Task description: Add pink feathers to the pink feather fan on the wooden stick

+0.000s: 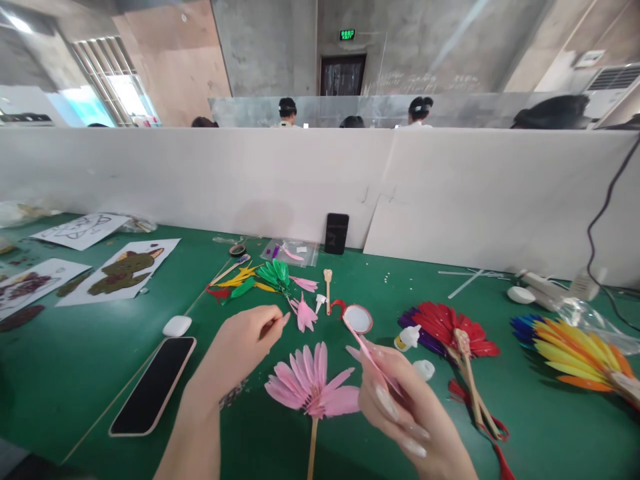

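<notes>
Right hand (pixel 407 407) grips a pink feather (pixel 369 355); left hand (pixel 243 347) is pinched shut — on what, I cannot tell.

Craft workshop: shared green table (pixel 60 373), feather fans (pixel 453 330), white partitions (pixel 200 173).

Pink feather fan (pixel 311 383) on a green bench (pixel 60 380); red-and-purple fan (pixel 450 327); rainbow fan (pixel 575 350); black phone (pixel 155 383), pink-edged.

Green table (pixel 60 373), left: phone (pixel 153 387), earbud case (pixel 177 325) just beside it, picture sheets (pixel 120 270) beyond. Centre: loose feathers (pixel 260 277). Right: glue bottle (pixel 407 339) just beside red fan (pixel 450 327); rainbow fan (pixel 575 350) at the edge.
</notes>
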`<state>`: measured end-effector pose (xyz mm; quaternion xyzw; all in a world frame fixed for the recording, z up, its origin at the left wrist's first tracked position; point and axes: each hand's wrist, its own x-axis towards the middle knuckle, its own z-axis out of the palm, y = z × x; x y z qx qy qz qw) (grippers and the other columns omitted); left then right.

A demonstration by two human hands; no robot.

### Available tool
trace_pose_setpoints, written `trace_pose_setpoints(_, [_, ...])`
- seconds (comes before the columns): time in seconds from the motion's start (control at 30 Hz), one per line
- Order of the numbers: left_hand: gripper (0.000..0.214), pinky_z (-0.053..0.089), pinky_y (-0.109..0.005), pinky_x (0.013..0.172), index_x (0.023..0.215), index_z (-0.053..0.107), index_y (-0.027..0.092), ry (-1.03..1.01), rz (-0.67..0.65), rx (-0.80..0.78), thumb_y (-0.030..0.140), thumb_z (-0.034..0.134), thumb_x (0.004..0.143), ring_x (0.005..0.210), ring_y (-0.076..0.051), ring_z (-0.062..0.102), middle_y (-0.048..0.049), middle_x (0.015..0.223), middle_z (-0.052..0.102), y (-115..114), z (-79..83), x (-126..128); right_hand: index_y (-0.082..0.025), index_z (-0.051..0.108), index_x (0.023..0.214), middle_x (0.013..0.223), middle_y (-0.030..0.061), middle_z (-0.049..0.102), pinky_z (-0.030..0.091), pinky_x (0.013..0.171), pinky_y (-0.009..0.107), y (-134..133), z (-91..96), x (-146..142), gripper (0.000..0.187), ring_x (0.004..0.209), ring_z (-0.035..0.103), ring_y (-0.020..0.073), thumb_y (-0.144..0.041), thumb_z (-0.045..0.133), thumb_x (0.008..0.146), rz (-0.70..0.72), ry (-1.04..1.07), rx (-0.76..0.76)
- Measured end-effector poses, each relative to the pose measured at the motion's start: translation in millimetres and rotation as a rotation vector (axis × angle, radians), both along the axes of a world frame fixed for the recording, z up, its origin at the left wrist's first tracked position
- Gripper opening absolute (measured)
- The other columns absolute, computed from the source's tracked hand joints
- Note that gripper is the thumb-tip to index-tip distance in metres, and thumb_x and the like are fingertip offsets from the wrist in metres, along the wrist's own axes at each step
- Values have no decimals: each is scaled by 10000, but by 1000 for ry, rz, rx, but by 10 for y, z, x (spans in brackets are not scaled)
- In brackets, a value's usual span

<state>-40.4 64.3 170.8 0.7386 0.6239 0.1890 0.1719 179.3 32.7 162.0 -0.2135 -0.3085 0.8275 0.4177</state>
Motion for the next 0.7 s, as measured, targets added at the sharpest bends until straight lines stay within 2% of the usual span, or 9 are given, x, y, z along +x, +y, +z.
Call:
trace_pose_setpoints(0.23, [158, 256, -235, 543, 672, 495, 192, 280, 212, -290, 249, 450, 813, 606, -143, 504, 13, 637, 542, -293, -676, -480, -148, 504, 588, 309, -123, 247, 146, 259, 109, -33, -25, -28, 359, 230, 137, 2, -312, 491, 908, 61, 154, 0])
trace_pose_setpoints(0.33, [236, 296, -237, 559, 726, 563, 196, 276, 256, -261, 344, 427, 849, 692, -160, 558, -24, 776, 578, -412, -803, -654, -145, 493, 575, 305, -120, 251, 147, 258, 104, -43, -25, -35, 375, 225, 150, 0, -303, 482, 915, 71, 171, 18])
trace_pose_setpoints(0.4, [335, 317, -250, 560, 664, 552, 190, 276, 295, -191, 394, 385, 870, 655, -166, 546, -23, 706, 552, -441, -767, -664, -142, 498, 586, 307, -118, 255, 145, 260, 102, -49, -16, -34, 372, 225, 162, 1, -291, 461, 925, 85, 193, 26])
trace_pose_setpoints(0.47, [365, 354, -270, 582, 631, 539, 192, 244, 293, -57, 435, 398, 864, 619, -175, 518, -6, 607, 503, -438, -647, -555, -139, 506, 599, 309, -118, 253, 143, 262, 101, -55, -6, -35, 367, 225, 163, 2, -277, 442, 933, 104, 210, 30])
trace_pose_setpoints(0.5, [341, 383, -285, 615, 683, 567, 197, 194, 277, 41, 459, 428, 850, 644, -186, 520, -4, 608, 502, -432, -563, -457, -138, 511, 600, 307, -118, 250, 145, 263, 101, -56, -4, -36, 369, 225, 159, 2, -273, 436, 935, 109, 213, 35])
trace_pose_setpoints(0.53, [290, 414, -300, 675, 843, 601, 204, 106, 256, 144, 456, 457, 843, 709, -195, 539, -9, 675, 538, -427, -469, -336, -137, 516, 600, 305, -118, 248, 148, 265, 101, -56, -3, -39, 369, 226, 152, 2, -271, 435, 934, 107, 213, 41])
trace_pose_setpoints(0.6, [319, 425, -321, 827, 1140, 525, 223, -83, 154, 304, 389, 449, 878, 881, -192, 552, -32, 860, 586, -425, -274, -55, -138, 523, 591, 299, -118, 244, 153, 267, 103, -53, -12, -43, 373, 228, 140, 4, -275, 443, 929, 94, 206, 55])
trace_pose_setpoints(0.7, [406, 429, -283, 873, 1327, 358, 273, -335, -110, 402, 271, 387, 922, 1000, -161, 539, -58, 1130, 564, -426, -32, 347, -140, 540, 593, 290, -121, 235, 142, 258, 111, -46, -40, -26, 367, 225, 124, 9, -308, 473, 913, 90, 161, 71])
